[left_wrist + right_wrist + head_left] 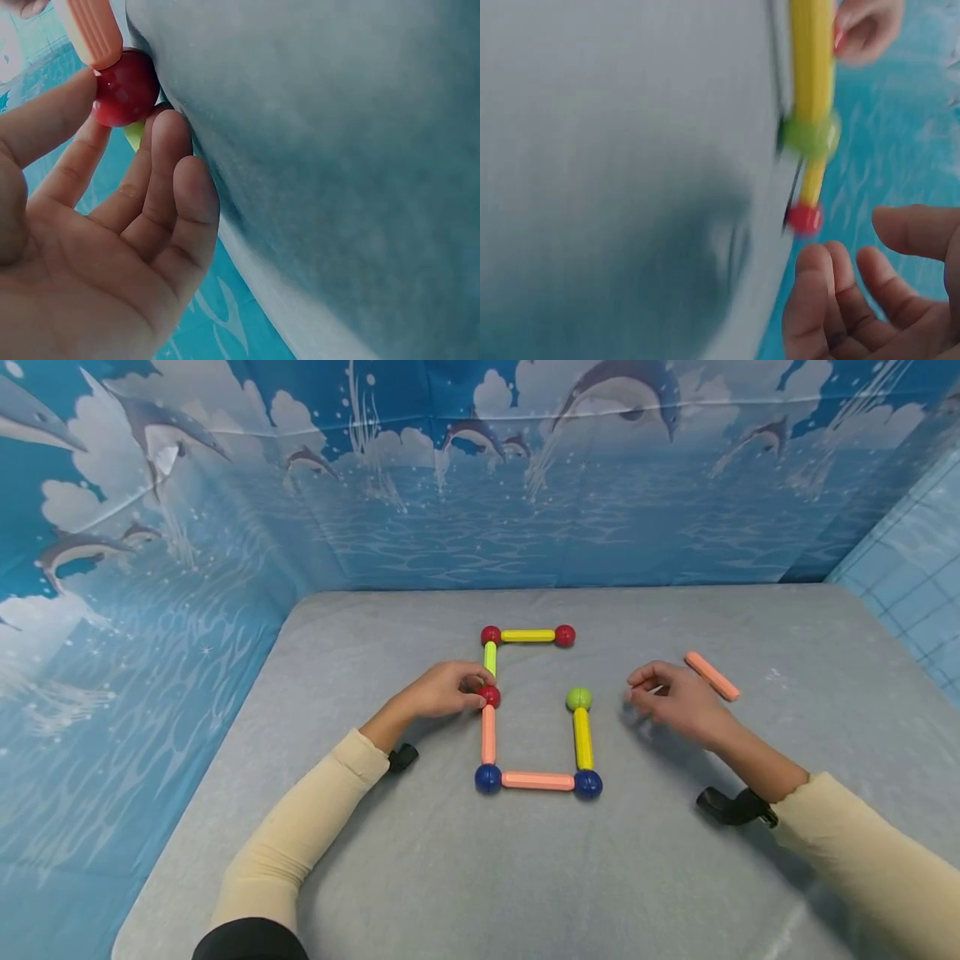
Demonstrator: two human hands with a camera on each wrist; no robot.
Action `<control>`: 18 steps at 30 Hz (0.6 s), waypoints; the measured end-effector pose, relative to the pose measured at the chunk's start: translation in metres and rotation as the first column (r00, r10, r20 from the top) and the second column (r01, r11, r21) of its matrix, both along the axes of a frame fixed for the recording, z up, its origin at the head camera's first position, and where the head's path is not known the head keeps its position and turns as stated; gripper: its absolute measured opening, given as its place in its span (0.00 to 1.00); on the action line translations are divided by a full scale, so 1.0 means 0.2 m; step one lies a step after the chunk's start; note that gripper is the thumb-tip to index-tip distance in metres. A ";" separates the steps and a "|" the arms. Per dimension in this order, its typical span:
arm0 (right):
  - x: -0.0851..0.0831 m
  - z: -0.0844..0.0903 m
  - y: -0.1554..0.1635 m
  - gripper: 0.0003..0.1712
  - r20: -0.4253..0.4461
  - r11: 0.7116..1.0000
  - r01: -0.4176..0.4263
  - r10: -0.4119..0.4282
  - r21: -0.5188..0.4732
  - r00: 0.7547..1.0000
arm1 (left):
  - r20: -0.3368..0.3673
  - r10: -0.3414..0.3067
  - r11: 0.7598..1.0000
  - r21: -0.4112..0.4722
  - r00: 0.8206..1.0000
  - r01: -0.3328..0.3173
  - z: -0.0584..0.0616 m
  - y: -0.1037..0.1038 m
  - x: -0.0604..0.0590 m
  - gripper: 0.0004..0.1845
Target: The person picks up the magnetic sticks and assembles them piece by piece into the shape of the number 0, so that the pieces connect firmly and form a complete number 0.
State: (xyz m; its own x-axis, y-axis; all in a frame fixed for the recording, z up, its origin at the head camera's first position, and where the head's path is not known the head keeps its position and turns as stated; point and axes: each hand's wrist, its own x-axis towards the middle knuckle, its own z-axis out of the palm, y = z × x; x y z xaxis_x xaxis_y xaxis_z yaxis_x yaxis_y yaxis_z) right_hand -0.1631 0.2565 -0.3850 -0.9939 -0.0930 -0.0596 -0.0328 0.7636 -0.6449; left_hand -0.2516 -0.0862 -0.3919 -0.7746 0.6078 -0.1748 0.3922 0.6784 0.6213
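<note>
My left hand (452,688) pinches a red ball (127,88) between thumb and fingers, at the left side of a shape made of rods and balls. From that ball a green rod (491,658) runs back to another red ball (491,636), and an orange rod (489,735) runs forward to a blue ball (488,778). My right hand (678,700) hovers over the table with loosely bent fingers and nothing in them. It is to the right of a green ball (578,698), which tops a yellow rod (583,739). A loose orange rod (712,676) lies just beyond this hand.
A front orange rod (537,781) joins the left blue ball to a second blue ball (588,785). Along the back, a yellow rod (528,636) ends in a red ball (565,636). Behind the grey table (420,877) hangs a dolphin-print curtain (555,527).
</note>
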 end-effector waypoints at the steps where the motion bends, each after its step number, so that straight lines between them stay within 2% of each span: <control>1: -0.02 0.01 0.03 0.17 -0.033 0.999 0.000 0.002 0.045 0.999 | 0.001 0.001 1.000 -0.003 1.000 -0.001 0.00 0.00 0.00 0.18; 4: -0.08 0.04 0.13 0.16 -0.142 0.977 0.001 0.030 0.213 0.989 | 0.006 0.012 1.000 -0.016 1.000 -0.012 0.00 0.00 0.00 0.18; 7: -0.15 0.05 0.24 0.17 -0.166 0.943 0.016 0.042 0.332 0.985 | 0.012 0.025 0.999 -0.024 1.000 -0.025 0.00 0.00 0.01 0.18; 9: -0.19 0.05 0.31 0.20 -0.129 0.916 0.033 0.020 0.401 0.991 | 0.017 0.033 0.999 -0.024 0.999 -0.033 0.00 -0.01 0.01 0.19; 12: -0.24 0.03 0.42 0.25 -0.003 0.890 0.034 -0.037 0.455 0.999 | 0.023 0.037 0.999 -0.020 0.999 -0.037 0.00 0.00 0.01 0.19; 15: -0.27 0.01 0.48 0.25 0.082 0.877 0.034 -0.083 0.479 0.993 | 0.029 0.038 0.999 -0.023 0.999 -0.037 0.00 0.00 0.00 0.19; 18: -0.28 -0.01 0.51 0.23 0.093 0.876 0.051 -0.108 0.480 0.990 | 0.031 0.041 0.999 -0.028 0.999 -0.040 0.00 0.01 0.00 0.19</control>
State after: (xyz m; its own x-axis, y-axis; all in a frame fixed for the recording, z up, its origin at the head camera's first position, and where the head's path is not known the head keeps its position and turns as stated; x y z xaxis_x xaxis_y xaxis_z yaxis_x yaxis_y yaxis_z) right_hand -0.2198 0.3580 -0.3874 -0.9805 0.0544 -0.1890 0.0924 0.9756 -0.1990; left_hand -0.2518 -0.0844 -0.3920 -0.7926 0.5705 -0.2150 0.3446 0.7101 0.6140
